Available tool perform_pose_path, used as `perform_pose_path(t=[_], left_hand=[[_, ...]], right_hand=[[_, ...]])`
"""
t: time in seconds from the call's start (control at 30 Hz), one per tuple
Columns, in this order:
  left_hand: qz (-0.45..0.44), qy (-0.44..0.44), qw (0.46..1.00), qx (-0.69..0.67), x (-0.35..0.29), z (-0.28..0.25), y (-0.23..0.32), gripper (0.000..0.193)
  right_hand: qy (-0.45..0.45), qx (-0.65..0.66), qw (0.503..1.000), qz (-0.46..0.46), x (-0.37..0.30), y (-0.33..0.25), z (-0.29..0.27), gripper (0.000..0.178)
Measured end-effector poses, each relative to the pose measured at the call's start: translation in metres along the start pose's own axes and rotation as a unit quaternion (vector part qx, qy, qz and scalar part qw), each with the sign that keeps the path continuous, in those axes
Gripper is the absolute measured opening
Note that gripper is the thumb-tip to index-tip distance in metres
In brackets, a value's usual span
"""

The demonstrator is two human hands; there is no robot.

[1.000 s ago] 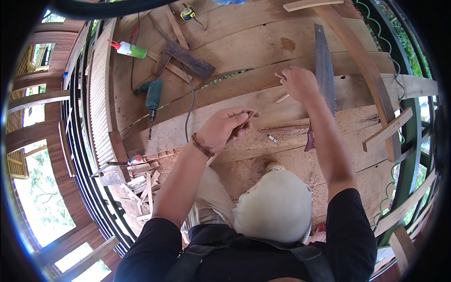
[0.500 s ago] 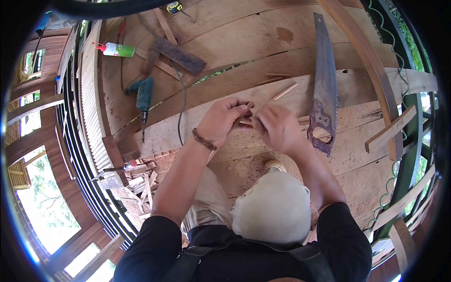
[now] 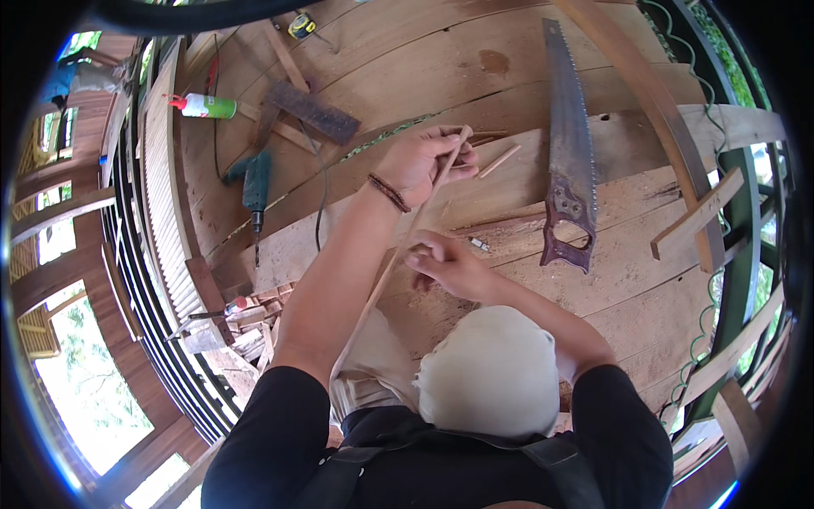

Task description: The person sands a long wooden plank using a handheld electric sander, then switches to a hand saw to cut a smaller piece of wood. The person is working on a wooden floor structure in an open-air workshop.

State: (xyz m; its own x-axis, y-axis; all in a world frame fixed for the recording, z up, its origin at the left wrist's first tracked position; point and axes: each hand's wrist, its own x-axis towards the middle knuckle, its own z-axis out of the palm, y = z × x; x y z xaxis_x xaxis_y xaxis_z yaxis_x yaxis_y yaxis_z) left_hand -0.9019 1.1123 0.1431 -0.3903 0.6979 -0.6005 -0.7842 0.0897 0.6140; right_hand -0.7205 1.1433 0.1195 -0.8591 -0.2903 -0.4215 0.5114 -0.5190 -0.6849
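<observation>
A long, thin wooden strip [image 3: 405,242] slants from the middle of the picture down toward my left thigh. Its far end is pinched in the fingers of my left hand [image 3: 424,165], which wears a brown beaded bracelet. My right hand [image 3: 454,265] is lower down, right beside the strip, with its fingers curled in. Whether those fingers hold anything is hidden. Just beyond my left hand lies a short wooden stick [image 3: 499,161] on the boards. A handsaw [image 3: 570,153] with a dark handle rests flat to the right.
At the left lie a teal power drill [image 3: 255,185], a green and white bottle [image 3: 209,106] and a dark metal-looking bar [image 3: 315,111]. A yellow tape measure [image 3: 300,26] sits at the far side. Wood offcuts [image 3: 250,331] are piled lower left. A curved timber [image 3: 657,102] stands right.
My hands have come apart. The left moved farther away, lifting the strip's end into view; the right moved nearer and to the left. The whole view has shifted slightly.
</observation>
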Motion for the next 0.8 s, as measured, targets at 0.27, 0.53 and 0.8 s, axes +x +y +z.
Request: perform_pose_path(t=[0.27,0.53,0.8], left_hand=[[-0.048,0.087,0.89,0.446,-0.078,-0.016,-0.028,0.031],[0.22,0.169,0.76,0.588,-0.077,-0.08,-0.082,0.025],[0.32,0.25,0.65,0.642,-0.066,-0.08,-0.089,0.024]], right_hand=[[0.13,0.223,0.962,-0.088,0.033,0.019,-0.026,0.025],[0.258,-0.315,0.913,-0.025,0.027,-0.011,-0.053,0.035],[0.519,-0.542,0.636,-0.179,-0.001,-0.037,-0.093,0.072]])
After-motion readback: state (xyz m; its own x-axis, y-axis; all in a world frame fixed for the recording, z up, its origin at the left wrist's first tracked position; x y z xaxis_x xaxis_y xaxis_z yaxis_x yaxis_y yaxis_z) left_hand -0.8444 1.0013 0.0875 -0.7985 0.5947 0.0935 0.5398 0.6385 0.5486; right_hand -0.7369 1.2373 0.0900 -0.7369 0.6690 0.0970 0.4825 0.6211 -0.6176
